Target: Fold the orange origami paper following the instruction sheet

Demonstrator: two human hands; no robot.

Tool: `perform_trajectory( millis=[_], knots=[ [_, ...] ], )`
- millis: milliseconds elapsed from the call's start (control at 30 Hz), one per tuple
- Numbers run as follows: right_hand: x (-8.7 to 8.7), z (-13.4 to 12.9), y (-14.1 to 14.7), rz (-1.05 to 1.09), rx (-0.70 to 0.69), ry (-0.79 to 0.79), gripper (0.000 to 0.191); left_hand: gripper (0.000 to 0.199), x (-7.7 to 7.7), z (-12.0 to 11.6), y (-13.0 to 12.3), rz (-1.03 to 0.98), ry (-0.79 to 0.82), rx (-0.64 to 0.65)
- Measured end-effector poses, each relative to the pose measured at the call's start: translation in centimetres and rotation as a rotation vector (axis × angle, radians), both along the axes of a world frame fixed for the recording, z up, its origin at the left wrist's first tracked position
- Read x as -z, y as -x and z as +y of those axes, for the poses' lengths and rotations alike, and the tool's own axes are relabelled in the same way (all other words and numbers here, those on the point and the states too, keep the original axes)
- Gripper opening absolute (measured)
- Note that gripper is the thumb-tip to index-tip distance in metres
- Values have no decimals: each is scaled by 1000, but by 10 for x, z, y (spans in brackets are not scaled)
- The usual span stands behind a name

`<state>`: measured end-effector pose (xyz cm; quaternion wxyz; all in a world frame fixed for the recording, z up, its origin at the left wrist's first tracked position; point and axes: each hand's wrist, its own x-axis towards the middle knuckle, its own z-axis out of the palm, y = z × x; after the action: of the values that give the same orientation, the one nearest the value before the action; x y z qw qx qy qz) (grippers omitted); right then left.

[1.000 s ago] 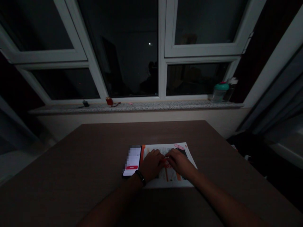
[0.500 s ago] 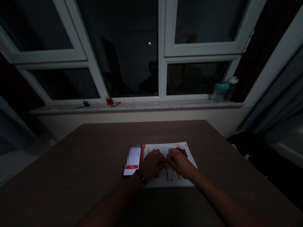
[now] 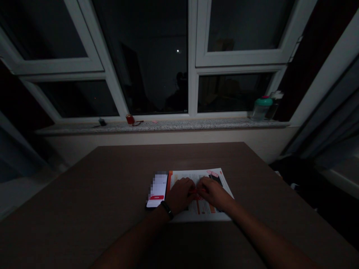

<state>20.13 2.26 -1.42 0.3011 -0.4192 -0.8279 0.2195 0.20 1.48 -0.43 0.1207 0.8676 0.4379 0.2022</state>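
Observation:
My left hand (image 3: 182,194), with a dark band (image 3: 167,210) on its wrist, is closed over a printed sheet or booklet (image 3: 202,217). Facing it, my right hand (image 3: 211,191) is closed too, and the fingertips of both hands nearly meet. Between them shows a thin red thing (image 3: 198,191), gripped from either side; it looks like a cord or strip, but dim light and the fingers hide its kind. On the sheet's upper right lies a pink oblong piece (image 3: 212,173), perhaps printed. A lit phone (image 3: 157,190) lies just left of the sheet.
The brown table (image 3: 117,164) reaches toward a speckled windowsill (image 3: 174,126) below dark windows. On the sill stand a small red jar-like object (image 3: 129,119), a small dark object (image 3: 102,121) and a teal-lidded bottle (image 3: 262,108) beside a clear bottle (image 3: 275,104).
My right hand has shifted slightly left, closer to my left hand, and the fingers have moved a little around the red thing. The phone and sheet stay in place.

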Motion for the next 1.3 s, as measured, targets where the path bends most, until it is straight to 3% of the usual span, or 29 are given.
perform_trajectory(
  millis=[133, 467, 700, 1000, 1300],
  knots=[
    [-3, -2, 0, -18, -28, 13, 10, 13, -1, -2, 0, -1, -22, -9],
    [-12, -3, -7, -71, -30, -194, 8, 14, -10, -3, 2, -136, -76, 22],
    [-9, -3, -3, -195, -39, -284, 12, 16, -10, -1, 1, 11, -152, -17],
    [-7, -6, -5, -197, -170, -144, 6, 5, -7, 1, 10, 68, 91, 35],
    [-1, -2, -3, -59, -164, -65, 5, 13, -5, 0, 9, 41, -12, 59]
  ],
)
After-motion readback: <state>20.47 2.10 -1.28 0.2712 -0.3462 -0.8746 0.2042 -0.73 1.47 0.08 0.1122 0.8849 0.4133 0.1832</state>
